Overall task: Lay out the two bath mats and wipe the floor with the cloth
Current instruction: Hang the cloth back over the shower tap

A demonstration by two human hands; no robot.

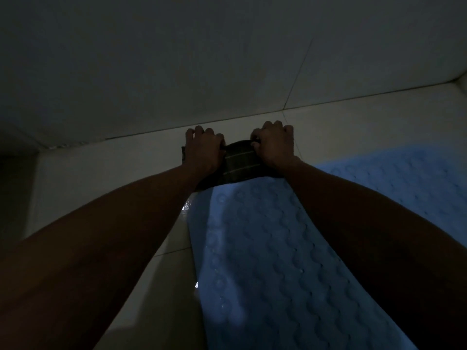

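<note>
A dark checked cloth (238, 165) lies on the pale tiled floor (106, 168) close to the wall. My left hand (203, 147) presses on its left part with fingers curled over the far edge. My right hand (274, 144) grips its right far edge with bent fingers. A light blue bath mat (262, 261) with a raised bubble pattern stretches from the cloth toward me. A second light blue mat (394, 173) lies to its right, partly hidden by my right forearm.
The room is dim. A tiled wall (177, 59) rises just beyond the cloth, meeting the floor along a grout line. A corner shows at the far right (460, 79). Wet glints mark the first mat's left edge (185, 207).
</note>
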